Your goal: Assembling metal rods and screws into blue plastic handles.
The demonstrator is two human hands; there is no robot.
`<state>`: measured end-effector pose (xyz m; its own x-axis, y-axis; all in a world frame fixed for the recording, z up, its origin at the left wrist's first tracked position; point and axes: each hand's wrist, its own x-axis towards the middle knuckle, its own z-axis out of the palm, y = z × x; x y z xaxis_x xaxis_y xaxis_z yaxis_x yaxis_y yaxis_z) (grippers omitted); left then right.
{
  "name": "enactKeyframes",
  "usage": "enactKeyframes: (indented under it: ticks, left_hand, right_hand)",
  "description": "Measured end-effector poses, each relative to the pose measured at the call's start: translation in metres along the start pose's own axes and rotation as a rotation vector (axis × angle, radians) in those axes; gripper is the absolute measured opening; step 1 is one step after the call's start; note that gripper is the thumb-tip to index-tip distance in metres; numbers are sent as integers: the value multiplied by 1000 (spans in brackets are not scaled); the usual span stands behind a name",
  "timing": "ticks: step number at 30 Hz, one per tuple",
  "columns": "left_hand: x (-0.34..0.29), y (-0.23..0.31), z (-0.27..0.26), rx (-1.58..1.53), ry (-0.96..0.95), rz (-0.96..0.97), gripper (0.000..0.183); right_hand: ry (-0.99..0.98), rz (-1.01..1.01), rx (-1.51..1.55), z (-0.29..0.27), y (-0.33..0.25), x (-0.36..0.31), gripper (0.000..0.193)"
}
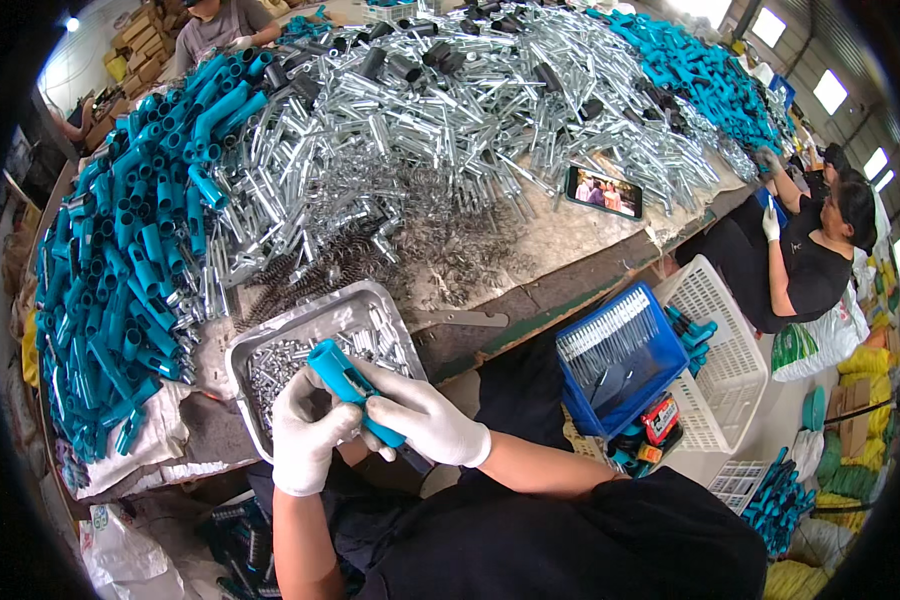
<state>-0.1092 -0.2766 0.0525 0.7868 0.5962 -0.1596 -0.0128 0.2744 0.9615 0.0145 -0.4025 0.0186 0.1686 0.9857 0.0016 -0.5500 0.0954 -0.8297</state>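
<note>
In front of me, a teal hollow plastic handle [340, 368] is held at a slant in both white-gloved hands. My left hand [307, 435] closes round its lower left side. The fingers of my right hand [422, 418] are wrapped round its other side, with the thumb pressed on the middle. A dark piece shows by the right thumb; whether it belongs to the handle I cannot tell. Just beyond my hands stands a metal tray [315, 306] with small silver metal parts [270, 375] in it. My hands hide its near edge.
Teal handles [120, 290] are heaped at left, silver metal tubes [450, 120] across the table, dark springs [340, 260] nearer. A phone [603, 192] lies near the table edge. Right stand a blue bin [630, 385] and white crate [735, 345]. A co-worker [810, 245] sits beyond.
</note>
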Motion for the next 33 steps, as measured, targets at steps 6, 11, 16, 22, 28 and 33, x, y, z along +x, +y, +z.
enactKeyframes:
  ticks: [6,11,16,22,28,33]
  left_hand:
    - [0,6,-2,111,-12,-51,27]
    - [2,9,-4,167,-35,-20,29]
    - [-2,7,-15,243,-55,-55,24]
    - [3,3,-31,1277,123,189,25]
    - [11,-30,-40,1423,160,275,12]
    - [11,-21,-35,1307,377,344,6]
  right_hand:
    - [32,24,142,7,3,-3,56]
    - [-16,26,129,4,2,-4,57]
    - [-20,31,-208,2,1,-3,56]
    - [306,111,-329,-19,-10,-1,43]
    - [280,163,-51,-16,-2,0,37]
    - [302,194,196,-11,-6,-2,32]
